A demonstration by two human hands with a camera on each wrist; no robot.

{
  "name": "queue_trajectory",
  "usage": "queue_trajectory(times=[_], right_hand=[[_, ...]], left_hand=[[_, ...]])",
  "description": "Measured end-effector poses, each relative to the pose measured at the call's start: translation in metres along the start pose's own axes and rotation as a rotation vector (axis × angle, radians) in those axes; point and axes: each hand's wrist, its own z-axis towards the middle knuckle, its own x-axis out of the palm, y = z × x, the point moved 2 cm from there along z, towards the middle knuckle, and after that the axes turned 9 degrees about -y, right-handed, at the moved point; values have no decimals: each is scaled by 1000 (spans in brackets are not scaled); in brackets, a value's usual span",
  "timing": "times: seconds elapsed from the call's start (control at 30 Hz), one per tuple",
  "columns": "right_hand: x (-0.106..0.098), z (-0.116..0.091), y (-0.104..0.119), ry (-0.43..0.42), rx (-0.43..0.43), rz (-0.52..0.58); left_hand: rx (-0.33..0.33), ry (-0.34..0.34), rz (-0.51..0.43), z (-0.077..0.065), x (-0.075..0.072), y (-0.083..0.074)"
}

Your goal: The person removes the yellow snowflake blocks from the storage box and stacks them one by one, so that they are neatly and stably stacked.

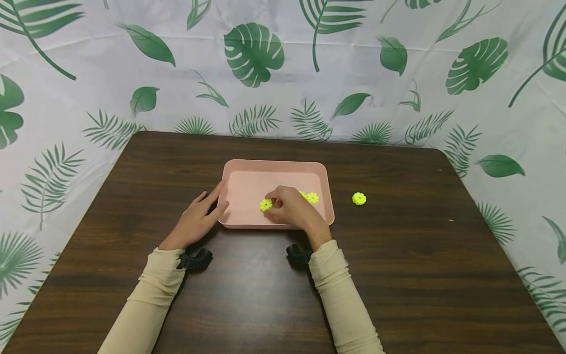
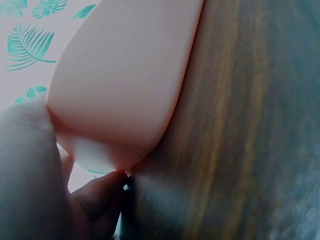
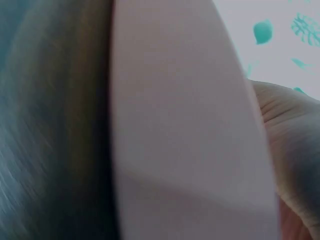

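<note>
A shallow pink tray (image 1: pixel 247 184) lies on the table. At its left side my left hand (image 1: pixel 197 219) holds the rim, the thumb over the edge and the other fingers along the outside. Inside the tray, my right hand (image 1: pixel 294 206) pinches a yellow interlocking disc (image 1: pixel 266 204), small and notched like a flower, between thumb and fingertips. More yellow discs (image 1: pixel 312 197) lie in the tray's right part, partly hidden behind that hand. The right wrist view shows the tray's outer wall (image 3: pixel 185 115) and part of the hand, but the disc is hidden there.
Another yellow notched piece (image 1: pixel 359 198) sits on the dark wooden table (image 1: pixel 398 255), right of the tray. A tiny pale speck (image 1: pixel 451 220) shows farther right. Behind the table hangs a white cloth (image 1: pixel 283 103) printed with green leaves. Black bands (image 1: pixel 196 259) circle both wrists.
</note>
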Motion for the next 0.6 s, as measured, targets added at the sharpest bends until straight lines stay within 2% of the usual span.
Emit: queue_trajectory(times=[0.13, 0.3, 0.47, 0.6], right_hand=[[-23, -8, -6, -121, -21, -43], [-66, -30, -28, -323, -18, -69], [-105, -60, -65, -519, 105, -94], [-123, -86, -99, -583, 241, -132]], left_hand=[[5, 1, -3, 0, 0, 1], [17, -3, -9, 1, -1, 0], [24, -10, -6, 1, -1, 0], [16, -8, -1, 0, 0, 0]])
